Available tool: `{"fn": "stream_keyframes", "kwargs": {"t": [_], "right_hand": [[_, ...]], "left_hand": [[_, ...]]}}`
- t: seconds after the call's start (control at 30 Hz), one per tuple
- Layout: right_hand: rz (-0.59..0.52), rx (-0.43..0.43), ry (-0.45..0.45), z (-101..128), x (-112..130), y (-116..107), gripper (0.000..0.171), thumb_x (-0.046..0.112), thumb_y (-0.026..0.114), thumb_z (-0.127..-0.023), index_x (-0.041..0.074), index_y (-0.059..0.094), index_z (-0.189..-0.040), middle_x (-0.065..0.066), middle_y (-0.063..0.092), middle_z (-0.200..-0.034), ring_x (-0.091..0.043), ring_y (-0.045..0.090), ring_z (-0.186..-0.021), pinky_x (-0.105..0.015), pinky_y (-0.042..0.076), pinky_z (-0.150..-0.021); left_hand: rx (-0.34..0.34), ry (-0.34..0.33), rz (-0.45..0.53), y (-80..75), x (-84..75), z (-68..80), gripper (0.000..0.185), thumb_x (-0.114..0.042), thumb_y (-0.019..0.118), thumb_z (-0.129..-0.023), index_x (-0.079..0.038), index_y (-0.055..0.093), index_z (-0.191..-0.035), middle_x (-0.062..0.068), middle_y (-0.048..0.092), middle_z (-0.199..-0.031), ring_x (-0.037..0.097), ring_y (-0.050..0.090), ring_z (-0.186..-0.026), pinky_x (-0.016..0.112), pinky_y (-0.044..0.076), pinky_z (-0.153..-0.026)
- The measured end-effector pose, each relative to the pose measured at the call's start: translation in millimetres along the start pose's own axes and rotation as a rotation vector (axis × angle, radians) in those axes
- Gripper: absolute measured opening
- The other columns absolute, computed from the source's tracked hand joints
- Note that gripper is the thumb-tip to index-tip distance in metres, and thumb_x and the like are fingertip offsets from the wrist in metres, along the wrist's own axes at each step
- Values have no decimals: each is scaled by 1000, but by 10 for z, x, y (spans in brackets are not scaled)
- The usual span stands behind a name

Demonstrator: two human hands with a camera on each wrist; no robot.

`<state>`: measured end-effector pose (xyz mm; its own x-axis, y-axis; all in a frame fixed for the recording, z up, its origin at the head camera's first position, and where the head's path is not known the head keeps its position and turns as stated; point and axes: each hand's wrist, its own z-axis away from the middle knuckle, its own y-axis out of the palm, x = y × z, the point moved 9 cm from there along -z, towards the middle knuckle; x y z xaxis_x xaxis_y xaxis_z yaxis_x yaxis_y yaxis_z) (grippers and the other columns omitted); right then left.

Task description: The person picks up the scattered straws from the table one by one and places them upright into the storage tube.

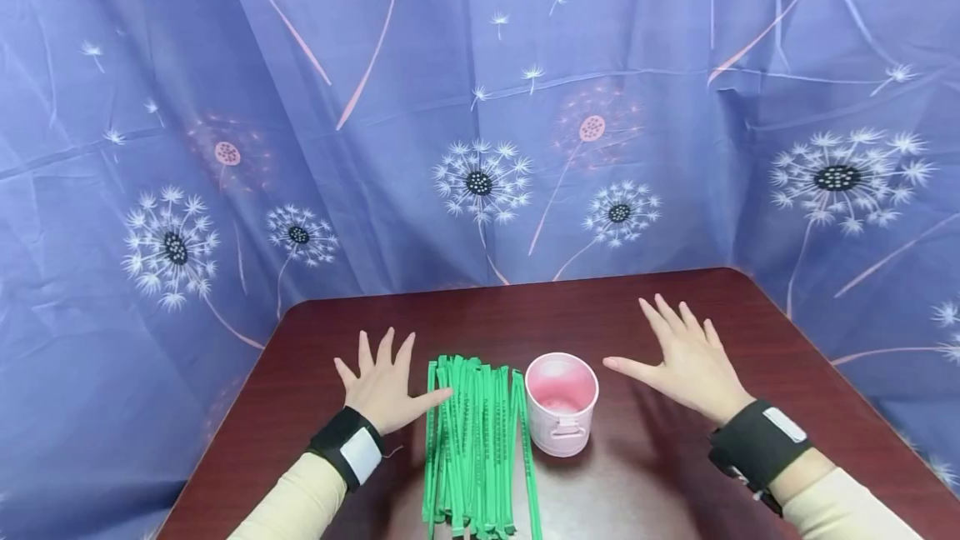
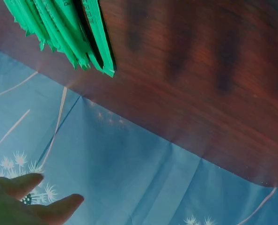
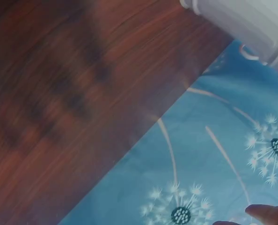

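Left hand (image 1: 382,390): fingers spread flat, thumb tip touching the green strips (image 1: 472,448).
Right hand (image 1: 686,365): fingers spread, holding nothing, right of the pink cup (image 1: 561,403).
Table (image 1: 787,357): bare wood beyond both hands to the far edge.
Strips: flat, bundled lengthwise, just left of the cup.

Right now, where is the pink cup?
In the head view, the pink cup stands upright on the table, beside the green strips on their right, between both hands.

Glossy dark wood desk (image 1: 750,340) under the hands; between them, matt green paper-wrapped sticks (image 1: 472,440) and a smooth pink bucket (image 1: 561,403).
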<state>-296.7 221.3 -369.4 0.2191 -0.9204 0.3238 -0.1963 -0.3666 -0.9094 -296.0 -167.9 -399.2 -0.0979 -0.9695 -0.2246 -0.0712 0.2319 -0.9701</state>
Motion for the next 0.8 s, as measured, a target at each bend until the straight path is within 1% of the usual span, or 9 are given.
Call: {"fn": "stream_keyframes", "kwargs": {"t": [0.07, 0.17, 0.3, 0.4, 0.53, 0.6, 0.67, 0.77, 0.8], "right_hand": [[-28, 4, -4, -3, 59, 52, 109, 77, 61, -79, 4, 30, -154, -26, 30, -158, -57, 24, -142, -74, 16, -110], [-103, 16, -17, -2, 153, 141, 108, 73, 63, -80, 2, 30, -154, -25, 31, -158, -53, 27, -142, -69, 21, -112], [-218, 31, -27, 26, 272, 262, 106, 66, 68, -81, 2, 27, -155, -24, 33, -157, -47, 33, -142, -64, 31, -111], [-294, 54, -19, 73, 350, 376, 107, 63, 72, -80, 2, 25, -156, -24, 34, -156, -45, 36, -141, -65, 36, -108], [-411, 79, -8, 132, 463, 548, 112, 56, 79, -76, 1, 22, -155, -25, 36, -155, -44, 38, -141, -63, 37, -108], [-483, 81, -15, 148, 531, 625, 114, 50, 84, -73, 0, 22, -155, -26, 38, -153, -44, 41, -139, -62, 37, -109], [-545, 91, -27, 155, 609, 705, 116, 44, 88, -70, 0, 21, -155, -26, 40, -151, -43, 46, -135, -59, 40, -107], [-627, 124, -24, 171, 692, 821, 119, 38, 91, -67, 3, 20, -155, -24, 39, -152, -39, 52, -128, -56, 44, -104], [-647, 137, -15, 177, 706, 854, 119, 37, 92, -66, 5, 19, -155, -23, 38, -153, -38, 53, -126, -55, 46, -103]], "left_hand": [[2, -12, -3, 33, 11, 15, 98, -72, 65, -77, -13, 40, -152, 22, 34, -156, 53, 19, -145, 78, 20, -104], [29, -26, -2, 112, 15, 31, 87, -63, 69, -81, -8, 48, -145, 23, 45, -146, 50, 37, -130, 66, 37, -94], [94, -25, 22, 272, 13, 27, 79, -53, 71, -84, 1, 52, -139, 26, 52, -136, 45, 47, -111, 56, 48, -83], [134, 3, 61, 391, -5, 28, 77, -47, 73, -84, 8, 53, -135, 29, 55, -130, 45, 50, -108, 54, 50, -86], [163, 37, 136, 527, -32, 46, 67, -37, 76, -83, 12, 58, -125, 29, 63, -116, 46, 55, -113, 55, 46, -97], [165, 44, 168, 580, -42, 51, 60, -33, 78, -82, 11, 61, -120, 25, 66, -107, 43, 57, -110, 53, 48, -94], [170, 35, 191, 629, -38, 54, 55, -30, 80, -82, 9, 63, -116, 22, 66, -103, 41, 58, -107, 51, 51, -91], [179, 25, 204, 713, -31, 34, 51, -28, 81, -81, 8, 65, -113, 20, 67, -99, 38, 59, -104, 48, 52, -89], [187, 17, 212, 739, -27, 25, 50, -27, 81, -81, 9, 64, -112, 21, 66, -100, 37, 59, -100, 46, 53, -88]]}}
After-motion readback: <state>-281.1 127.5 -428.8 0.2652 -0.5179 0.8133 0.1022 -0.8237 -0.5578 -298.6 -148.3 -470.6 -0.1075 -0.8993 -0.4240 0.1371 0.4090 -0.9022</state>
